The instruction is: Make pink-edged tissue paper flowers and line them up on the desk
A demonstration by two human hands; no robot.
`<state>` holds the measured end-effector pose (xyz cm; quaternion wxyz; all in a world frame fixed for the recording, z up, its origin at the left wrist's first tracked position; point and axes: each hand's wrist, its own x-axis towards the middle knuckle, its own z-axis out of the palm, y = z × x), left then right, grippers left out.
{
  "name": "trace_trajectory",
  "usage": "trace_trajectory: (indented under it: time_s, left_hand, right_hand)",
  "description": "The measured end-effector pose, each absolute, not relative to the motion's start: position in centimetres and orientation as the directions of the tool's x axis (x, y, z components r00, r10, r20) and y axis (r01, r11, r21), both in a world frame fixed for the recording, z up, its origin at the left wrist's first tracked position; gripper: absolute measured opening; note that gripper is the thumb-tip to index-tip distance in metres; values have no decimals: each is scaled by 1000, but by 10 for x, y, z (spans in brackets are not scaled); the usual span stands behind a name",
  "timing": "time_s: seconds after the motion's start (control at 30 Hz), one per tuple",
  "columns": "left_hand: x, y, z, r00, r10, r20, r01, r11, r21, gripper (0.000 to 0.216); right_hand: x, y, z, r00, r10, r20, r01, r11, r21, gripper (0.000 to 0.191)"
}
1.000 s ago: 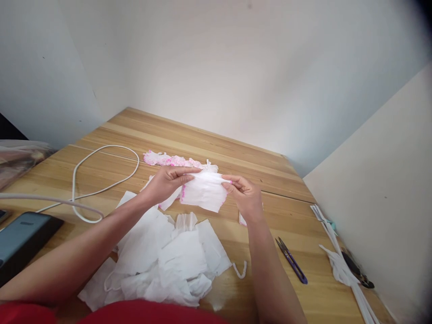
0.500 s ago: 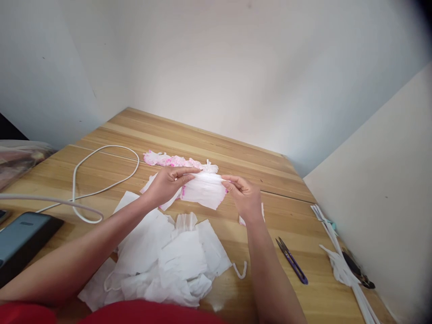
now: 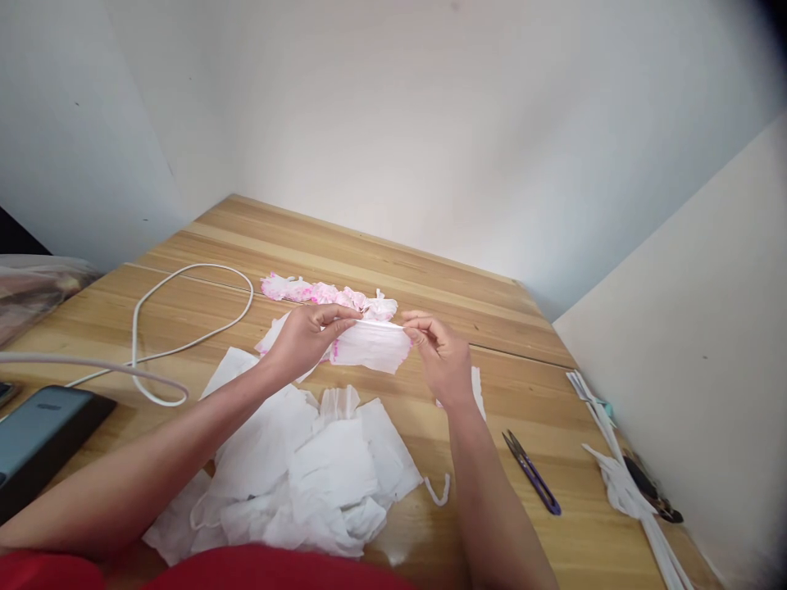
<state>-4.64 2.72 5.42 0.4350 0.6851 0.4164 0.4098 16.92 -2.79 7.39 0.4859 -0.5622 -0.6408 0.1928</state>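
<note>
Between my two hands a white tissue sheet (image 3: 370, 346) with pink-dyed side edges is stretched by its upper edge, which looks narrowly folded or gathered. My left hand (image 3: 311, 334) pinches the top left corner between thumb and fingers. At the top right corner, my right hand (image 3: 438, 351) pinches it the same way. Just behind lies a row of gathered white tissue bunches with pink edges (image 3: 332, 295). Another pink-edged sheet (image 3: 274, 334) lies partly hidden by my left hand. Nearer to me is a loose pile of white tissue sheets (image 3: 295, 467).
Purple thread snips (image 3: 532, 475) lie right of my right forearm. A short white twisted strip (image 3: 438, 492) rests by the pile. Long white strips (image 3: 615, 459) run along the right wall. A looped white cable (image 3: 141, 315) and a dark power bank (image 3: 52, 442) occupy the left.
The upper edge of the sheet has become narrower and flatter, and its lower edge has risen slightly. Both hands still pinch the corners in nearly the same place.
</note>
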Motion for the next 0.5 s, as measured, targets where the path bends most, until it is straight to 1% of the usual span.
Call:
trace_trajectory:
  time_s: [0.07,0.13,0.2,0.27,0.33,0.4,0.5]
  left_hand:
    - [-46,26,56,327,927,184,219,-264,940,30]
    - [-47,25,58,341,922,185,220,-270,937,29]
    - [-47,25,60,357,901,248,208,-335,919,25]
    - [-47,26,62,367,862,349,190,-437,879,21]
    - [-47,27,61,368,846,385,186,-473,861,20]
    - [-47,27,59,364,871,331,194,-418,887,21]
    - [-48,27,56,356,897,260,186,-341,921,26]
  right_hand:
    - [169,-28,74,84,904,419,527,317,-788,16]
    - [169,-28,74,96,914,395,529,289,-798,17]
    - [169,-29,74,117,919,375,539,258,-802,18]
    - [169,-30,73,134,917,376,563,241,-790,18]
    - [169,-29,72,143,916,376,580,230,-782,18]
    - [170,-29,71,155,919,364,559,222,-799,17]
    - [171,-27,70,180,924,336,441,229,-868,17]
